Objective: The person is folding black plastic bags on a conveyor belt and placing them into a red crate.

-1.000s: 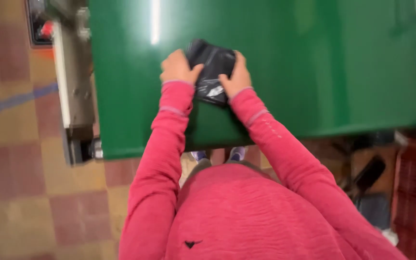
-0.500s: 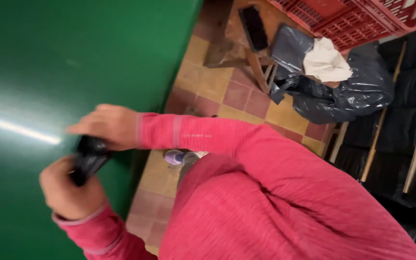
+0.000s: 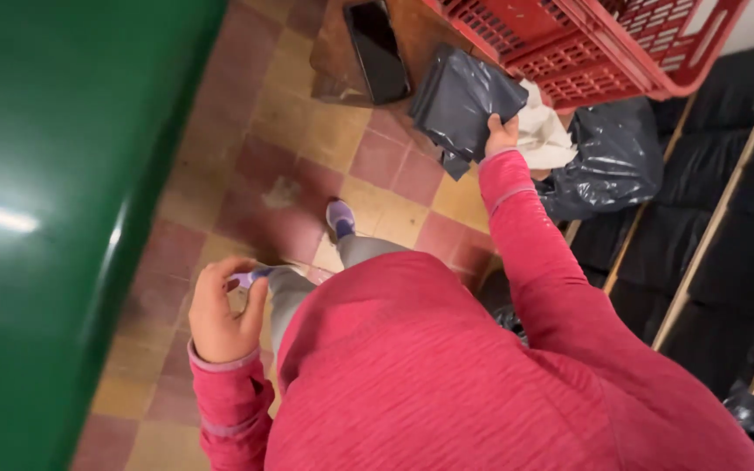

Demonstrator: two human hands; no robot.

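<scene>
Upper right of frame | our right hand [image 3: 501, 133] grips folded black packet [image 3: 462, 103] beside red crate [image 3: 604, 44] | left hand [image 3: 220, 310] loosely curled, empty, near green table [image 3: 54, 174] | we keep grip firm, packet level.

A glossy dark green table [image 3: 54, 174] with a pale streak of glare fills the left of the frame, beside a checkered floor [image 3: 307, 131] of dull red and ochre-yellow tiles. At the top, the folded bag [image 3: 462, 100] is charcoal black, the crate [image 3: 604, 44] bright red with a lattice pattern, the cloth [image 3: 541, 135] white, and the slats [image 3: 717, 218] at right are light tan over black. The sweater [image 3: 447, 366] at bottom centre is heathered pinkish red, and the shoe [image 3: 339, 216] at centre is lilac.
</scene>
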